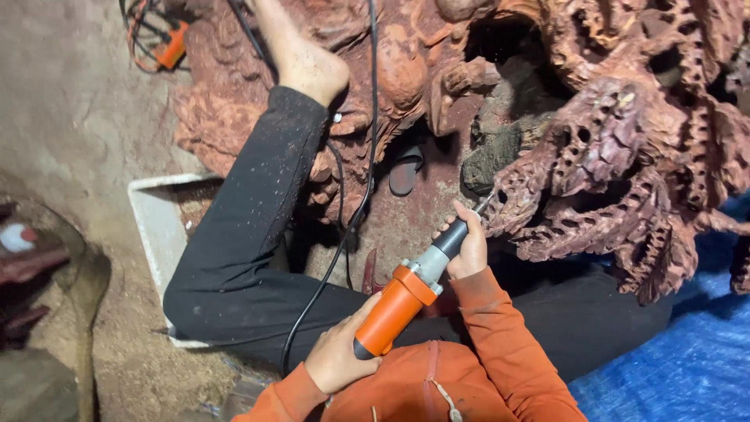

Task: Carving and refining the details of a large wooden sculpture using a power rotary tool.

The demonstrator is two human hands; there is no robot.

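Two hands: both on one orange rotary grinder, one per end.
Carving (609,148): large reddish wood root sculpture, full of holes and ridges, fills the upper right and runs across the top; the landmark for all below.
Floor (70,117): dusty, sawdust-covered, left of the carving.
Tarp (687,352): blue, below the carving at the lower right.
Legs (242,227): black trousers flecked with dust; one knee bent, bare foot (308,66) resting against the carving's upper left part.
Tray (152,227): white, shallow, on the floor left of the carving, partly under the bent leg.
Sleeves (500,336): orange, below the carving's lower left edge.
Grinder (406,293): orange body, grey collar, black nose; angled up and right toward the carving's lower left edge.
Cable (344,234): black, runs from the grinder's rear up along the carving's left side.
Right hand (471,248): wrapped around the black nose, just beside the carving.
Left hand (336,355): gripping the orange rear end, farther from the carving.
Sandal (405,172): dark, lying in a hollow at the carving's base.
Second tool (168,47): orange, with cables, on the floor left of the carving's top.
Bit (484,205): thin metal tip at the carving's lower left lobe; contact too small to confirm.
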